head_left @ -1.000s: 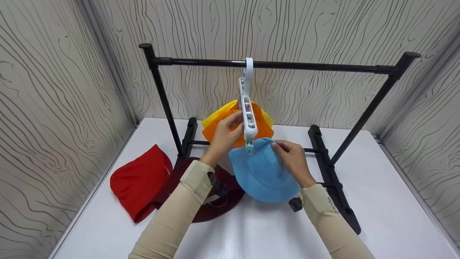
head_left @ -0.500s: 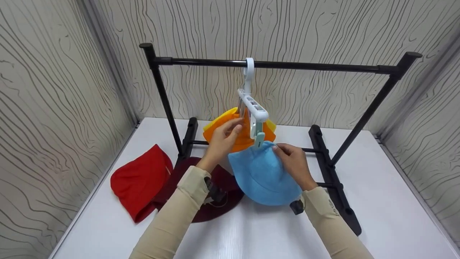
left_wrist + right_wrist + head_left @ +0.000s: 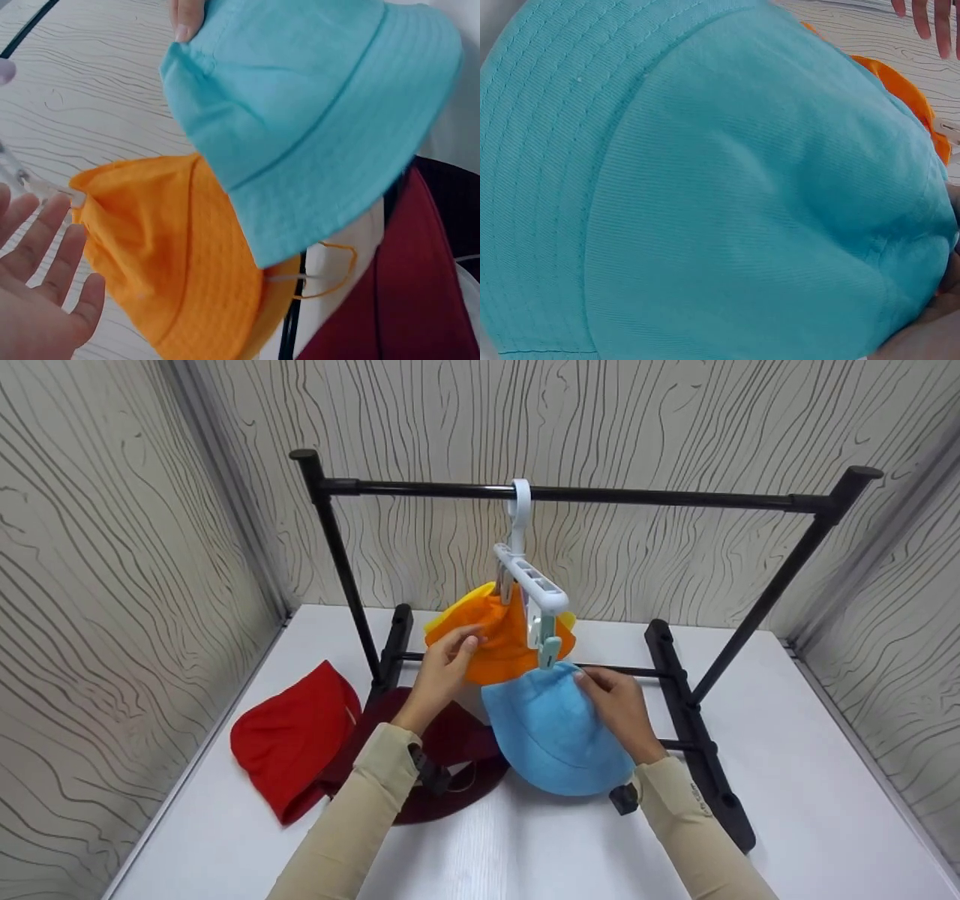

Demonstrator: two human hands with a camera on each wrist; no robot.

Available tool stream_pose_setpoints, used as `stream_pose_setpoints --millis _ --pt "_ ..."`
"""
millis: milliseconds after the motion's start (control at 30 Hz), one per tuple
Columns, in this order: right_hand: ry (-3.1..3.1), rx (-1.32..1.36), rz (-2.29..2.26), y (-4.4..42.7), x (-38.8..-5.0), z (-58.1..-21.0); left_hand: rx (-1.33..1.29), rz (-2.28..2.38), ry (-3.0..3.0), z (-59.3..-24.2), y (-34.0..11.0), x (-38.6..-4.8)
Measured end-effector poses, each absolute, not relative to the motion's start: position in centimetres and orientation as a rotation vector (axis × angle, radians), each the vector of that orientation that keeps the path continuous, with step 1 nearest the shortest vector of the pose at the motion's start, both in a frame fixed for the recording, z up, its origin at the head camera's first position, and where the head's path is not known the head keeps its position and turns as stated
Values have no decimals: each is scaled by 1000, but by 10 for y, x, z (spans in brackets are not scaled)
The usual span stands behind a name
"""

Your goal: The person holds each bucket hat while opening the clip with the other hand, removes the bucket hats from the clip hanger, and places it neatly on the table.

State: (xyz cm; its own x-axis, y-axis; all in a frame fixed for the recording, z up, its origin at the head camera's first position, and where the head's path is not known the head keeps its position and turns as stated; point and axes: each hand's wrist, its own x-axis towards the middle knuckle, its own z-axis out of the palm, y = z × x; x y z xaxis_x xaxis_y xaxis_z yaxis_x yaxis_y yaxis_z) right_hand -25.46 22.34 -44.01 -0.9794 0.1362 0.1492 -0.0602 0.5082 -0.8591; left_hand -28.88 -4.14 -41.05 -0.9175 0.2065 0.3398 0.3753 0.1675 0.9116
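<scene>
My right hand pinches the crown of a light blue bucket hat, whose brim hangs downward. Its fingertips also appear at the crown in the left wrist view. Loosely spread and holding nothing, my left hand is beside an orange bucket hat; the palm faces up in the left wrist view. A white clip hanger hangs from the rack's bar, with a clip on the orange hat's crown. The hanger's pale green front clip overlaps the blue hat's top edge; whether it grips cannot be told.
A black rack straddles the white table. Behind the orange hat shows a yellow hat. A red hat lies at the left, touching a dark maroon hat below my left forearm. Patterned walls enclose three sides.
My left hand has drawn back from the hanger, down and leftward. The hanger has swung so its front end points rightward. My right hand and the blue hat have sunk slightly.
</scene>
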Motion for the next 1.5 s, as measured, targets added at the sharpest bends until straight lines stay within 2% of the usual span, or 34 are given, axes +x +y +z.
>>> stream_pose_setpoints --millis 667,1500 --pt "-2604 -139 1443 237 -258 -460 -398 -1884 -2306 -438 -60 -284" --pt "-2626 -159 1413 248 -261 -479 -309 -1900 -2352 -450 -69 -276"
